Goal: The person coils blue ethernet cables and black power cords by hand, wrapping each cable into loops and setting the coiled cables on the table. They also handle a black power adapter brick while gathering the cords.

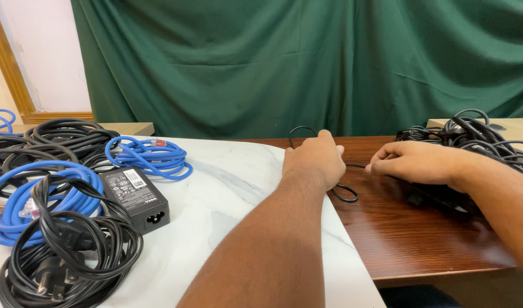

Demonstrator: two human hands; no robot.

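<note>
My left hand [314,159] reaches forward over the edge of the white marble top [227,188] and grips a thin black cable [346,197] that loops behind and beside it. My right hand [416,162] rests on the brown wooden table [398,228], fingers pinched on the same thin cable near its other end. Just behind my right hand lies a tangled pile of black cables [478,134].
On the left of the marble top lie coiled blue cables [150,157], a black power adapter brick [135,197], a coiled black power cord with plug [62,256] and more black coils [62,137]. A green curtain [307,63] hangs behind.
</note>
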